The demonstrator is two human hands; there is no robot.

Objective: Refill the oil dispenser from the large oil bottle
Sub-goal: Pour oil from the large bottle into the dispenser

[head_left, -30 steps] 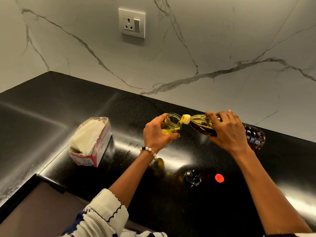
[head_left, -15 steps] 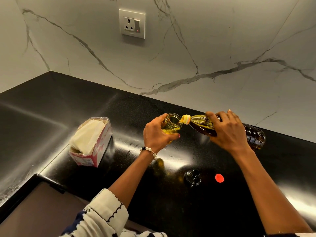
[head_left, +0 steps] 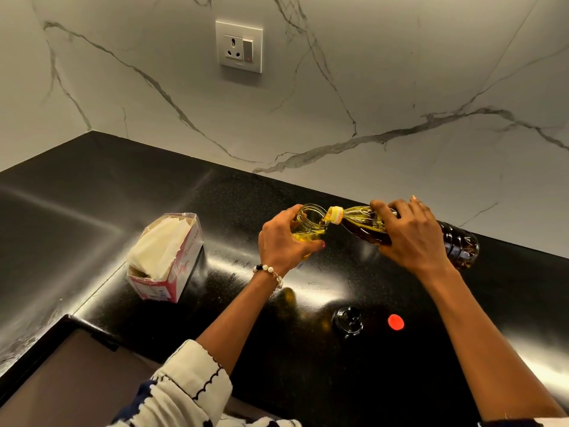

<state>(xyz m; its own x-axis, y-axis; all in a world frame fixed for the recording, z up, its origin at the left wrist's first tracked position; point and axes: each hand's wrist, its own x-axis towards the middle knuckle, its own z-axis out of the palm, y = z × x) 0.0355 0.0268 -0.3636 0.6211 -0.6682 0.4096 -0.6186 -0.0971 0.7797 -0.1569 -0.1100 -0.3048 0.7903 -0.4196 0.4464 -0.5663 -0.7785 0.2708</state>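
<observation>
My left hand curls its fingers round the oil dispenser at centre frame, while my right hand grips the large oil bottle just to its right. The bottle lies almost level, long axis running right to left, its yellow neck at the dispenser's open mouth. On the black bench, a red cap and dark stopper sit lower right, a tissue box well left.

Dispenser base hidden behind left hand, box lettering unreadable
</observation>
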